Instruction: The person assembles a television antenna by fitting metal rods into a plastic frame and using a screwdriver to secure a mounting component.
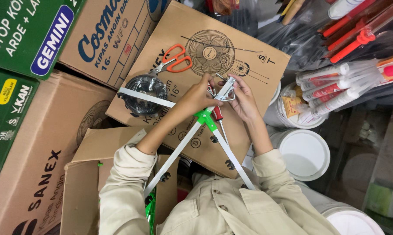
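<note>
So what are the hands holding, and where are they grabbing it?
Both hands hold a white metal-armed tool with a green joint. The left hand grips just above the joint; the right hand pinches the metal clip end at the top.

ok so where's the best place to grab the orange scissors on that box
Take the scissors by the orange handle loops, coming from above on the side away from the black bowl. They lie flat on the fan box, loops toward the printed fan and blades pointing at the bowl, so the loops are the blunt end, with bare cardboard around them. Both hands are busy at the metal bracket.
</note>
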